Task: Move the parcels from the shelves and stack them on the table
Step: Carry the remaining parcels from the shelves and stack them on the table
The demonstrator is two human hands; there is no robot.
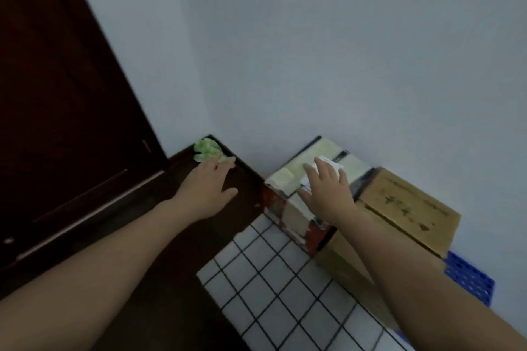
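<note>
A printed parcel point(288, 208) with a pale top and red-and-white sides stands by the wall, a white label on its top. My right hand point(326, 192) lies flat on that top with fingers spread, covering part of the label. Beside it on the right sits a brown cardboard box point(407, 208). My left hand point(208, 185) reaches out open, fingers straight, over the dark wooden surface point(159, 236), its fingertips at a green crumpled wrap point(206, 149) in the corner.
A dark brown door point(62, 100) fills the left. A pale wall rises behind everything. White tiles with dark grout point(273, 288) lie below the parcels. A blue perforated plastic pallet point(470, 279) shows under the cardboard box at right.
</note>
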